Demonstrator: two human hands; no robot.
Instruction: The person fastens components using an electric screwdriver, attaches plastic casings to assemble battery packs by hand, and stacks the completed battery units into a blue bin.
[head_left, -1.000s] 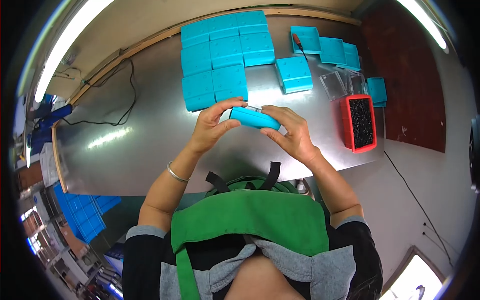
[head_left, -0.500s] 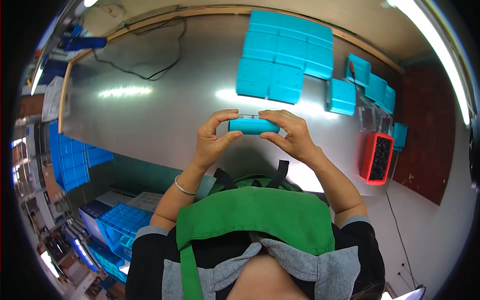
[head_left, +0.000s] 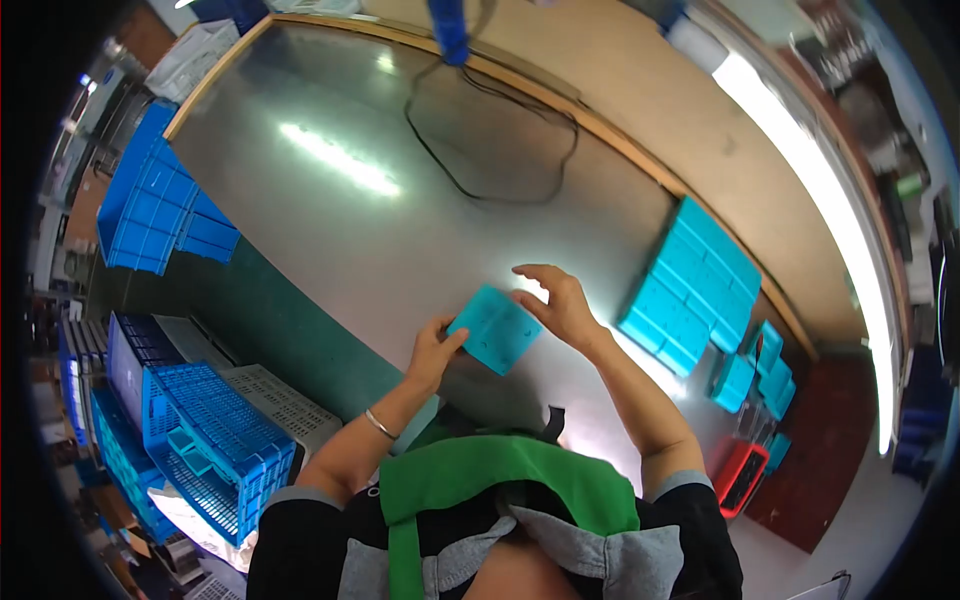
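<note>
A flat turquoise box (head_left: 496,330) is held over the near part of the metal table (head_left: 400,240), its broad face towards the camera. Wrapped round the box's left corner is my left hand (head_left: 433,355), thumb on the face. My right hand (head_left: 560,305) is beside the upper right edge, fingers apart and curved; whether a fingertip touches the box is hard to tell. A block of turquoise boxes (head_left: 690,285) lies at the table's right side.
Further right are a separate turquoise box (head_left: 733,383), open turquoise trays (head_left: 775,385) and a red bin (head_left: 742,478). A black cable (head_left: 440,160) loops at the back. Blue crates (head_left: 215,430) stand at the lower left, another (head_left: 150,215) at the upper left.
The view has swung left, so the table's boxes appear further right. The held box has turned from edge-on to broad face, and my right hand has loosened from its two-handed grip.
</note>
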